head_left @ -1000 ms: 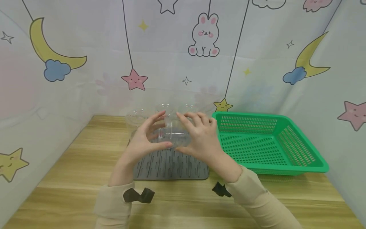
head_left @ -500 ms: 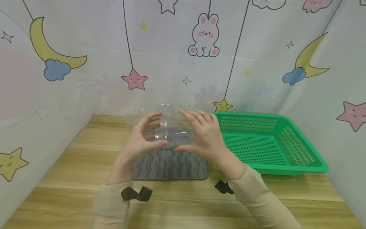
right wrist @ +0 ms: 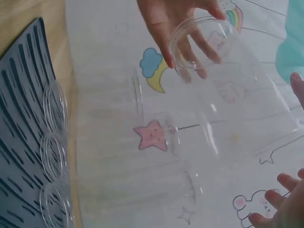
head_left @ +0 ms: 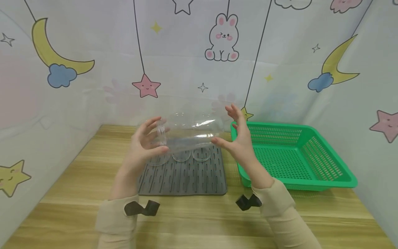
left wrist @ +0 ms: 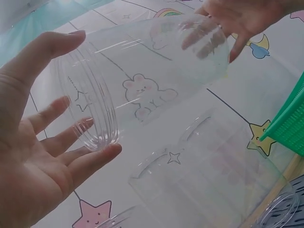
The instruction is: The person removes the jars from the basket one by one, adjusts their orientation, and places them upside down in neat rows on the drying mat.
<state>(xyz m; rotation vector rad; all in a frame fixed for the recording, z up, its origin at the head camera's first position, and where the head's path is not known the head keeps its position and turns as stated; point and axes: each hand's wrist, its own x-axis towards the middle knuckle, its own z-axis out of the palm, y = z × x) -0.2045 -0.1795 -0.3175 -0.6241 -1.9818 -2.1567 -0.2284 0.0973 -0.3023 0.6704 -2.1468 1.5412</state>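
A clear plastic jar [head_left: 192, 135] lies on its side in the air above the grey mat, its ridged mouth to the left and its base to the right. My left hand [head_left: 140, 141] grips the ridged neck, thumb on the near side and fingers on the far side. Beside the base my right hand [head_left: 244, 141] is spread, thumb close to the jar and fingers raised and apart. Three more clear jars [left wrist: 213, 161] stand below and behind; the right wrist view shows their ridged ends [right wrist: 54, 154] down on the mat.
The grey ribbed drying mat [head_left: 186, 181] lies on the wooden table [head_left: 199, 221]. To its right stands a green plastic basket [head_left: 311, 183] with slotted sides and nothing in it. A printed cloth [head_left: 180, 69] hangs close behind the table.
My left hand has moved left, and the jar now lies more plainly sideways. My right hand has moved right, its fingers lifting and spreading away from the jar.
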